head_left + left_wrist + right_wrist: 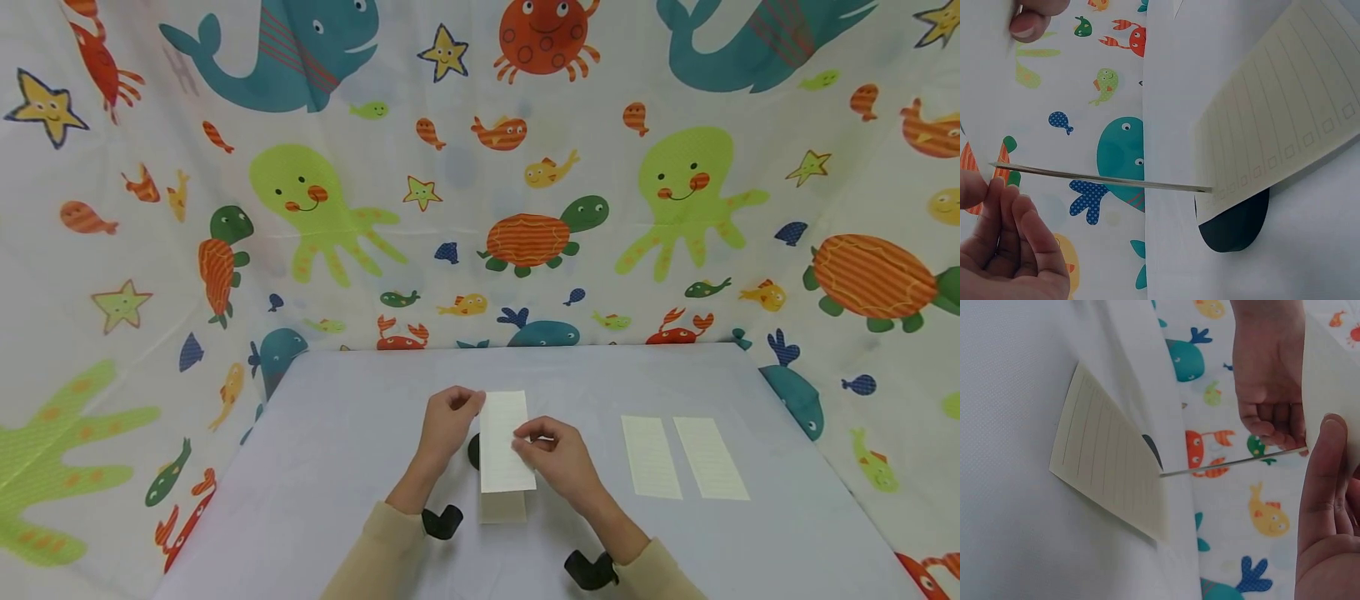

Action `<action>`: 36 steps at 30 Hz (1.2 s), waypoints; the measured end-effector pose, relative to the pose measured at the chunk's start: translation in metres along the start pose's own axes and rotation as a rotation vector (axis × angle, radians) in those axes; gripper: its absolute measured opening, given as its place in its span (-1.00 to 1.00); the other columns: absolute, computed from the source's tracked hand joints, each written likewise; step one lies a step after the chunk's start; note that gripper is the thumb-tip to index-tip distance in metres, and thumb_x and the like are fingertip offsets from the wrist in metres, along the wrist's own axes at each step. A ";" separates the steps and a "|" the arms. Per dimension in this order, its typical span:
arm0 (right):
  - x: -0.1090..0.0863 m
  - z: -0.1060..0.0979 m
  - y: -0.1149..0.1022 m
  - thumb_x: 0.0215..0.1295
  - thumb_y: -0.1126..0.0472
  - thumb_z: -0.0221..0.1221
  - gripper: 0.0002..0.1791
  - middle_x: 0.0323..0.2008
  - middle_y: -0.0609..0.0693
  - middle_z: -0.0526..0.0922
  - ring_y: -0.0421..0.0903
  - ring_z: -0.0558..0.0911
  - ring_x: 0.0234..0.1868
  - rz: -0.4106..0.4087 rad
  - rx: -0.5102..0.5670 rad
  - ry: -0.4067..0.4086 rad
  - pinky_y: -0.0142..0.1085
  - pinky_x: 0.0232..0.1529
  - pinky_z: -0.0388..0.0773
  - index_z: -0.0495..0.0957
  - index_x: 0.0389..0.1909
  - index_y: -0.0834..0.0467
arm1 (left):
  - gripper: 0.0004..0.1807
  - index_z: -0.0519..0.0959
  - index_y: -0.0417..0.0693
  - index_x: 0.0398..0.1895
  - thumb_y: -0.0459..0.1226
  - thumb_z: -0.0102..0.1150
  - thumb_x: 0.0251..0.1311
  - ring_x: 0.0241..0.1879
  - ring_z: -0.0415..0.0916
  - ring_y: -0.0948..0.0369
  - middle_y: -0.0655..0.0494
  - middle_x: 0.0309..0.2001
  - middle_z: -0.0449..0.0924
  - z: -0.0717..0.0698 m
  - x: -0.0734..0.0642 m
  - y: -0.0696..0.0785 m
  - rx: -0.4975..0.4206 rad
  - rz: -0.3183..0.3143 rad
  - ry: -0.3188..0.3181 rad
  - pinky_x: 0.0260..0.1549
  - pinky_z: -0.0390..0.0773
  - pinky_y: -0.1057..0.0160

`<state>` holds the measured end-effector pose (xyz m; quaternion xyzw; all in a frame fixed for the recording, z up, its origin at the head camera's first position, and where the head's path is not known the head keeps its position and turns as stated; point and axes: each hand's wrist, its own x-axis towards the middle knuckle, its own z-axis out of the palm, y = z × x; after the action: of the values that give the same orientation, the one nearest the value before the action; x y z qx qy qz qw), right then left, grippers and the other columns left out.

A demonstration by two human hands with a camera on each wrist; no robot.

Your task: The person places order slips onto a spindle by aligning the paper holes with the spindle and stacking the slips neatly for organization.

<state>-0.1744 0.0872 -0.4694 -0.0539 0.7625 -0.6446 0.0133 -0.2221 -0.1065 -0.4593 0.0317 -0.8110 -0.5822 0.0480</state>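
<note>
A cream lined list sheet [501, 429] is held up between both hands. My left hand [447, 423] pinches its left edge near the far end. On the right edge, my right hand [557, 458] pinches it with thumb and fingertips. Under that sheet stands a bill spike, its thin metal rod [1097, 177] pointing up to the sheet's underside near the left fingers. Another lined sheet [1279, 106], with small checkboxes, sits low on the rod, just over the round black base [1235, 225]. Whether the tip pierces the held sheet I cannot tell.
Two more lined sheets, a nearer one [651, 457] and one farther right [711, 458], lie flat side by side on the white table [337, 467]. Black straps with camera mounts [442, 522] sit at both wrists. A sea-animal curtain [465, 250] hangs behind.
</note>
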 end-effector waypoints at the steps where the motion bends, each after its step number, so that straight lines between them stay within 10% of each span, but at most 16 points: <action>1: 0.000 0.000 0.000 0.26 0.27 0.39 -0.89 -0.22 0.05 0.58 -0.10 0.56 -0.40 0.004 -0.001 -0.001 -0.42 -0.36 0.52 0.71 -0.22 0.15 | -0.77 0.70 -0.07 -0.19 -0.10 0.22 0.39 -0.24 0.51 0.12 0.08 -0.31 0.61 0.000 0.000 0.000 0.005 -0.001 0.002 -0.21 0.50 0.19; 36: 0.000 0.003 0.006 0.26 0.27 0.38 -0.85 -0.31 0.04 0.51 -0.16 0.46 -0.52 0.044 0.015 -0.030 -0.42 -0.52 0.37 0.69 -0.18 0.19 | -0.79 0.69 -0.12 -0.19 -0.16 0.21 0.41 -0.28 0.47 0.13 0.07 -0.31 0.60 0.004 0.001 -0.014 0.057 0.065 -0.001 -0.29 0.52 0.22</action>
<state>-0.1748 0.0848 -0.4756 -0.0468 0.7583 -0.6490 0.0395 -0.2236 -0.1069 -0.4734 0.0066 -0.8280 -0.5568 0.0653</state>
